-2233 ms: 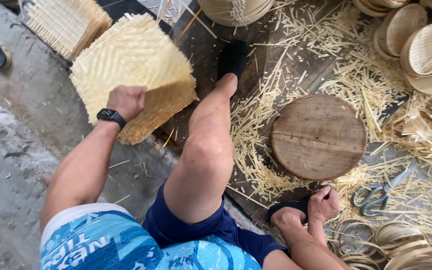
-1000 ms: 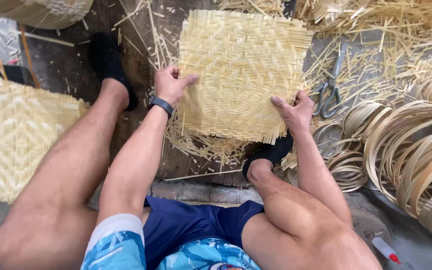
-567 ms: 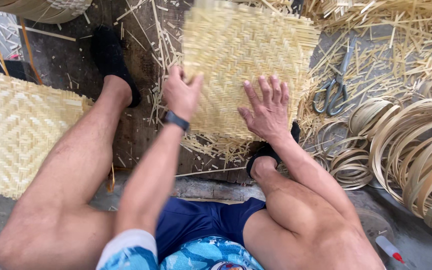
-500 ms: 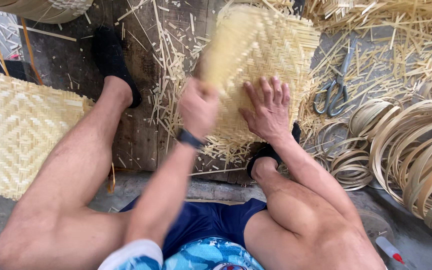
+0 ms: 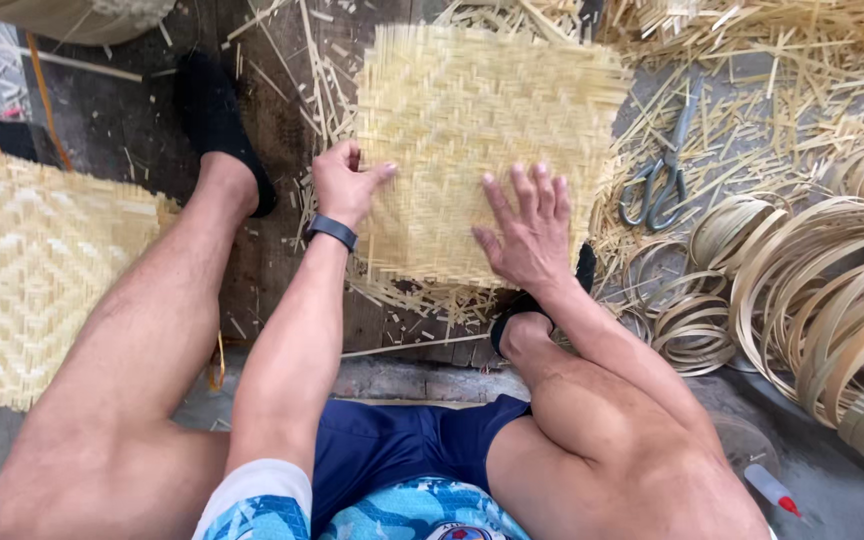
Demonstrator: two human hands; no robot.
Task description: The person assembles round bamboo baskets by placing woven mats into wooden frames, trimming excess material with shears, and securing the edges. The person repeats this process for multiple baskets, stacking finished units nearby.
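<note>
Left hand [image 5: 345, 185] curled at the left edge of a square woven bamboo mat [image 5: 487, 140], thumb and fingers touching its weave, not clamped. Right hand [image 5: 527, 230] pressed flat, fingers spread, on the mat's near right part. Mat lying on a dark wooden board [image 5: 282, 280] between the feet, amid loose bamboo strips. Scissors [image 5: 657, 185] just right of it; coiled bamboo hoops [image 5: 832, 300] farther right. Second woven mat [image 5: 37, 270] well left.

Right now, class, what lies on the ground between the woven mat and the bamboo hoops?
In the head view, scissors lie on loose bamboo strips between woven mat and bamboo hoops.
</note>
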